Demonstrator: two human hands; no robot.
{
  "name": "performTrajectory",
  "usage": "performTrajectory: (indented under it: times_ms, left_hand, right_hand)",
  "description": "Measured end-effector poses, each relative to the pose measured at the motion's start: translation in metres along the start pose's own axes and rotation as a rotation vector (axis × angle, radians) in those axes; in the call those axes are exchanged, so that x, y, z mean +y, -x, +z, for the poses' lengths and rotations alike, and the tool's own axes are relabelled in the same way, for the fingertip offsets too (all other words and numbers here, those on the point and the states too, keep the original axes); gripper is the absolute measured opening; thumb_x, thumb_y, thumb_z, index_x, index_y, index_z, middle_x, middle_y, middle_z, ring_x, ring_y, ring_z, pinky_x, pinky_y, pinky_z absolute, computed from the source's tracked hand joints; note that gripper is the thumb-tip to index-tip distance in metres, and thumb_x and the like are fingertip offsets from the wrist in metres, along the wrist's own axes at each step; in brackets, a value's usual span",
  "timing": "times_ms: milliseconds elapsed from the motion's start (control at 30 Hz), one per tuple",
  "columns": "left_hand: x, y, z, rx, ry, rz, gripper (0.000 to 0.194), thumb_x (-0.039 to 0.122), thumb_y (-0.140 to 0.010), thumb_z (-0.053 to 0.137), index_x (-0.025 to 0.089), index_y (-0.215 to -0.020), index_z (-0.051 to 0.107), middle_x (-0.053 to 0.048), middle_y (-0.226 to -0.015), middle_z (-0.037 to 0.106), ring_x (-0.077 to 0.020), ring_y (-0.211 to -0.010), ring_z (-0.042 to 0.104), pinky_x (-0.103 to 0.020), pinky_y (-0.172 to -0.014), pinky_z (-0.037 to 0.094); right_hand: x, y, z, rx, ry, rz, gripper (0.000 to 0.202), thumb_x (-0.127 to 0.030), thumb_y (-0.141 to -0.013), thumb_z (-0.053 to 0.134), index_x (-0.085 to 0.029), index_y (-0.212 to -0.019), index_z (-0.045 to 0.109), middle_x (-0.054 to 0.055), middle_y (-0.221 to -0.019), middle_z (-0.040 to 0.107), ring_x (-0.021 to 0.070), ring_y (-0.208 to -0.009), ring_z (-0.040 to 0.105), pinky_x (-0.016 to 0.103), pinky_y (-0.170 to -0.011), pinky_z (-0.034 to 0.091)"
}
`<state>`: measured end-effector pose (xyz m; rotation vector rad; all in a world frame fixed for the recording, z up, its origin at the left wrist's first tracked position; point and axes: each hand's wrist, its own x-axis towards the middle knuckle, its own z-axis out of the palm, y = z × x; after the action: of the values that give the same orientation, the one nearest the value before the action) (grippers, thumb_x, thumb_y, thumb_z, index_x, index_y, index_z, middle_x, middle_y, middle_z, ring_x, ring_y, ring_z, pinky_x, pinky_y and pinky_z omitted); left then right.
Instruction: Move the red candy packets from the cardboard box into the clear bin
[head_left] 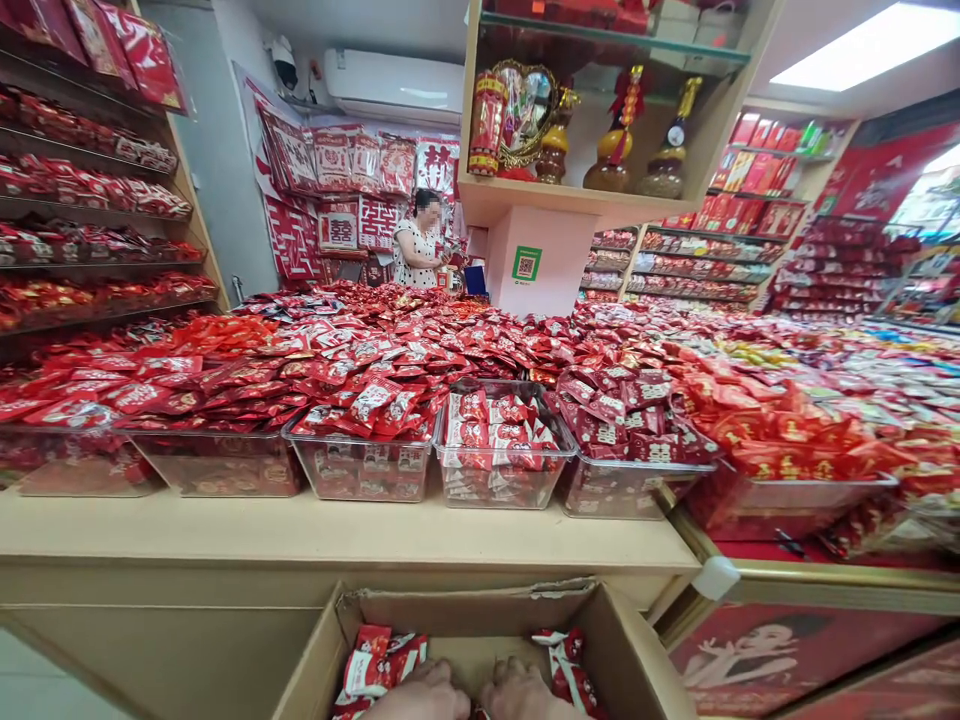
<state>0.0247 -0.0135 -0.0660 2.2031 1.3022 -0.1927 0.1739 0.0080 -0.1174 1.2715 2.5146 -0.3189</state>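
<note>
Both my hands reach down into an open cardboard box (472, 607) at the bottom of the view. My left hand (427, 692) has its fingers curled downward, beside red and white candy packets (371, 670) along the box's left side. Close to it, my right hand (519, 692) is curled too, near more red and white packets (566, 668) on the right. A sliver of red shows between the hands at the lower edge. The fingertips and whatever lies under them are hidden.
Beyond the box runs a pale counter (247, 530) with clear plastic bins (502, 490) heaped with red packets. A metal-edged display case (817, 575) stands to the right. A hanging shelf (585, 195) holds bottles. Behind the counter stands a person (418, 245).
</note>
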Motion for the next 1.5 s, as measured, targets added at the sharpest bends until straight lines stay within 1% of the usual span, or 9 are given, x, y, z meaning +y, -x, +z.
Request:
performTrajectory:
  times_ms: [200, 433, 600, 767, 900, 1033, 1133, 1300, 1500]
  left_hand:
    - [-0.002, -0.007, 0.002, 0.036, -0.017, 0.008, 0.018, 0.015, -0.051, 0.064, 0.021, -0.068, 0.068, -0.007, -0.088, 0.060, -0.0324, -0.093, 0.049, -0.042, -0.080, 0.035]
    - [-0.011, -0.010, 0.005, 0.081, 0.023, -0.014, 0.013, 0.010, -0.050, 0.060, 0.022, -0.055, 0.063, 0.005, -0.046, 0.051, -0.0172, -0.050, 0.050, -0.031, -0.059, 0.039]
    - [-0.002, -0.007, -0.015, 0.167, 0.188, -0.049, 0.015, 0.017, -0.039, 0.067, 0.021, -0.051, 0.058, 0.008, -0.045, 0.048, -0.0166, -0.052, 0.048, -0.031, -0.062, 0.038]
    - [0.010, -0.003, -0.043, 0.331, 0.436, -0.027, 0.028, 0.014, -0.060, 0.049, 0.020, -0.086, 0.058, 0.002, -0.080, 0.063, -0.0168, -0.075, 0.052, -0.024, -0.067, 0.038]
    - [0.024, 0.002, -0.053, 0.291, 0.603, 0.073, 0.041, 0.005, -0.059, 0.042, 0.020, -0.093, 0.058, 0.000, -0.094, 0.062, -0.0166, -0.089, 0.052, -0.024, -0.080, 0.036]
    - [0.041, 0.004, -0.057, 0.125, 1.156, 0.073, 0.044, 0.006, -0.060, 0.046, 0.018, -0.101, 0.054, 0.000, -0.081, 0.063, -0.0161, -0.076, 0.056, -0.027, -0.070, 0.042]
    - [0.047, 0.003, -0.059, 0.093, 1.348, 0.021, 0.041, 0.013, -0.066, 0.050, 0.018, -0.107, 0.049, 0.001, -0.076, 0.063, -0.0146, -0.068, 0.057, -0.028, -0.067, 0.043]
    - [0.047, 0.000, -0.063, 0.232, 1.424, 0.102, 0.039, 0.033, -0.067, 0.061, 0.015, -0.101, 0.054, -0.003, -0.085, 0.064, -0.0175, -0.078, 0.057, -0.031, -0.075, 0.042]
    - [0.040, 0.003, -0.072, 0.274, 1.442, 0.063, 0.040, 0.036, -0.067, 0.061, 0.015, -0.100, 0.056, 0.002, -0.064, 0.061, -0.0098, -0.051, 0.054, -0.021, -0.049, 0.042]
  right_hand:
    - [-0.002, 0.004, -0.010, -0.016, -0.027, -0.175, 0.029, -0.008, -0.063, 0.051, -0.009, -0.090, 0.061, 0.016, -0.082, 0.065, 0.0269, -0.072, 0.061, 0.033, -0.057, 0.048]
    - [-0.004, 0.001, -0.015, -0.069, 0.007, -0.229, 0.011, -0.011, -0.062, 0.054, -0.016, -0.062, 0.065, 0.005, -0.058, 0.064, 0.0189, -0.050, 0.059, 0.022, -0.039, 0.039]
    - [0.009, 0.018, -0.057, -0.118, -0.041, -0.221, 0.014, -0.023, -0.054, 0.060, -0.016, -0.065, 0.065, 0.004, -0.054, 0.061, 0.0184, -0.045, 0.055, 0.022, -0.037, 0.035]
    - [0.034, 0.042, -0.103, 0.064, -0.447, -0.006, 0.024, -0.026, -0.045, 0.063, -0.016, -0.067, 0.061, 0.000, -0.058, 0.058, 0.0134, -0.050, 0.050, 0.019, -0.040, 0.034]
    - [0.050, 0.051, -0.111, 0.036, -0.966, -0.064, 0.017, -0.016, -0.052, 0.058, -0.015, -0.068, 0.057, -0.005, -0.055, 0.050, 0.0062, -0.047, 0.041, 0.014, -0.041, 0.031]
    - [0.050, 0.052, -0.111, 0.068, -1.268, -0.084, 0.019, -0.018, -0.055, 0.060, -0.013, -0.074, 0.057, -0.004, -0.058, 0.053, 0.0063, -0.050, 0.043, 0.016, -0.048, 0.036]
    - [0.046, 0.052, -0.113, 0.125, -1.438, -0.091, 0.022, -0.022, -0.058, 0.062, -0.013, -0.077, 0.057, -0.003, -0.061, 0.054, 0.0072, -0.052, 0.046, 0.018, -0.052, 0.039]
    - [0.040, 0.052, -0.117, 0.211, -1.642, -0.109, 0.025, -0.025, -0.057, 0.067, -0.014, -0.076, 0.055, -0.003, -0.064, 0.056, 0.0091, -0.055, 0.049, 0.022, -0.057, 0.041]
    - [0.039, 0.057, -0.127, 0.124, -1.767, -0.207, 0.032, -0.028, -0.060, 0.067, -0.014, -0.085, 0.055, -0.001, -0.069, 0.059, 0.0113, -0.062, 0.053, 0.025, -0.062, 0.041]
